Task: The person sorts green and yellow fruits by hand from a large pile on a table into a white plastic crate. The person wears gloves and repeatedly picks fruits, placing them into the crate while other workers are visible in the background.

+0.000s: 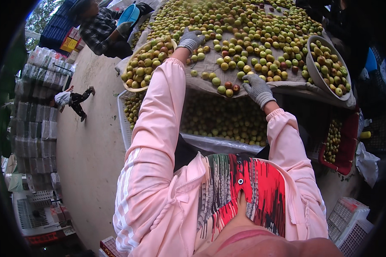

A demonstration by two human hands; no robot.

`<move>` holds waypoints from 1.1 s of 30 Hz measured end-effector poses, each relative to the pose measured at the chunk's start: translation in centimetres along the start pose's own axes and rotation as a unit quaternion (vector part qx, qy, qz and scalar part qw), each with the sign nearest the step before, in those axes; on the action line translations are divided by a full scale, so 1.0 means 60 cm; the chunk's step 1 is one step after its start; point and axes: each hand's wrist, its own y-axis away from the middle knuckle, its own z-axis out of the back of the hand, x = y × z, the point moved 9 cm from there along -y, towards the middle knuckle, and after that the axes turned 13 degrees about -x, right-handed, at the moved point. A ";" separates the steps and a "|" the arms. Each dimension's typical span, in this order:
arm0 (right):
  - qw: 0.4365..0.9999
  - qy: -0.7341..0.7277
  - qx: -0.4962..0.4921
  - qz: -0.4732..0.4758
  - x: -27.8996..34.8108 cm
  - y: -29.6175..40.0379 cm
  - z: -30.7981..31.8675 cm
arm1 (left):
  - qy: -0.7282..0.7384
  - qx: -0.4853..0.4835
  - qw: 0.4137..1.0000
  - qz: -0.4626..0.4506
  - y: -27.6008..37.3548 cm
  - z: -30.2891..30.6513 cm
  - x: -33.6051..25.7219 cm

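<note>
Green and reddish-brown jujubes (241,59) lie loose across a cloth-covered sorting table (209,69) before me. My left hand (190,40), in a grey knit glove, reaches over the fruit beside the rim of a cream basin (128,67) heaped with jujubes. Its thumb and fingers are spread, and no fruit shows in them. At the table's near edge my right hand (259,90), gloved alike, has its fingertips at a few jujubes; whether it grips one is hidden. A beige basin (309,61) full of jujubes leans at the table's right corner.
Below the table edge a plastic-lined crate (222,144) holds many jujubes. A red-lined basket (344,151) stands lower right. At upper left a co-worker (98,30) holds a blue bowl (128,15). Another person (72,99) walks past stacked wrapped boxes (35,128).
</note>
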 end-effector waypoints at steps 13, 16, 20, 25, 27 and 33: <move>1.000 -0.002 -0.003 -0.011 0.015 -0.020 -0.006 | -0.039 -0.050 0.997 -0.036 -0.037 -0.006 0.004; 1.000 -0.014 0.000 -0.017 0.004 -0.028 -0.008 | -0.045 -0.057 0.995 -0.067 -0.050 0.031 -0.014; 1.000 -0.011 -0.019 -0.004 0.001 -0.038 0.000 | 0.025 -0.012 0.985 -0.170 0.032 -0.034 -0.050; 1.000 0.023 0.008 -0.015 0.011 -0.021 0.000 | 0.181 0.029 0.977 -0.111 0.220 -0.113 -0.003; 0.998 0.056 0.033 -0.004 -0.008 -0.013 -0.016 | 0.190 0.015 0.976 -0.104 0.280 -0.093 -0.007; 0.993 0.087 0.078 -0.007 0.002 -0.001 -0.059 | 0.211 0.000 0.973 -0.099 0.307 -0.083 0.008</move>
